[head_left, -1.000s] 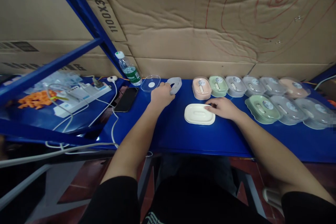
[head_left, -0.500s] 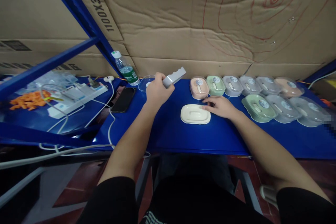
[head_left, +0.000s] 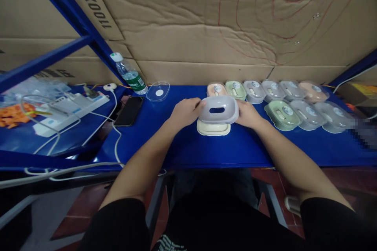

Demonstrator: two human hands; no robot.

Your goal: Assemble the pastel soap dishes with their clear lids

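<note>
A grey plastic tray [head_left: 229,117] with an oval slot in its middle is held by its two ends. My left hand [head_left: 188,113] grips its left end, and my right hand [head_left: 247,114] closes on the right end. Just below it, on the blue table, lies a cream oval base [head_left: 213,129], its back part covered by the grey tray. Whether the two pieces touch, I cannot tell. Off to the left, a clear lid [head_left: 156,95] with a round white sticker rests on the tabletop.
Several lidded boxes in pink, green [head_left: 282,115] and grey [head_left: 308,115] stand in rows at right. At left are a water bottle [head_left: 132,78], a black phone [head_left: 129,111], a white power strip [head_left: 70,115] with cables, and orange pieces [head_left: 17,113]. Cardboard [head_left: 176,39] walls the back.
My left hand has carried the grey tray rightward from beside the clear lid to above the cream base. My right hand has left the base and taken the tray's right end.
</note>
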